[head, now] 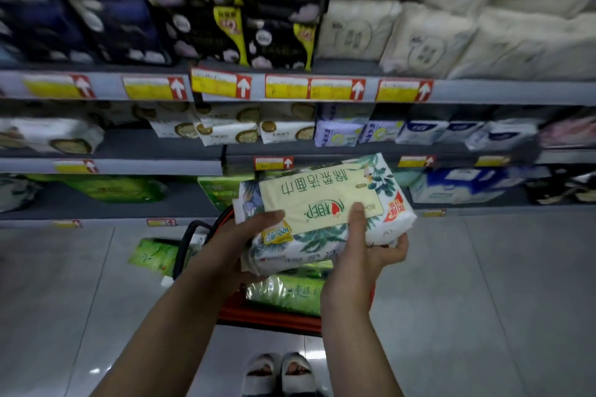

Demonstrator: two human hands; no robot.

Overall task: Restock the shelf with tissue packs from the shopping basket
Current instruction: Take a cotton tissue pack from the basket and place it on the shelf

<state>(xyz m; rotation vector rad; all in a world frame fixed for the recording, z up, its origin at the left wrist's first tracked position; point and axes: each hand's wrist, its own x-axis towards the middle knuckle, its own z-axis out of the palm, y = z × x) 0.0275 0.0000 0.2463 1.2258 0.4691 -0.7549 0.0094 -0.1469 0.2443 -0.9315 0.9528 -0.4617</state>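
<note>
At the bottom of the frame, slippers (pixel 279 372) stand on the floor (pixel 483 300). Above them, at centre, the left hand (pixel 232 248) and right hand (pixel 371 248) each have a firm grip on one tissue pack (pixel 322 203), over the red shopping basket (pixel 271 316). Behind, the shelf (pixel 129 203) fills the upper frame.

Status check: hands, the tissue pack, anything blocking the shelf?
Left hand and right hand both gripping one white leaf-print tissue pack. Pack held above red basket, off the shelf. Green packs remain in basket. Nothing in the way.
</note>
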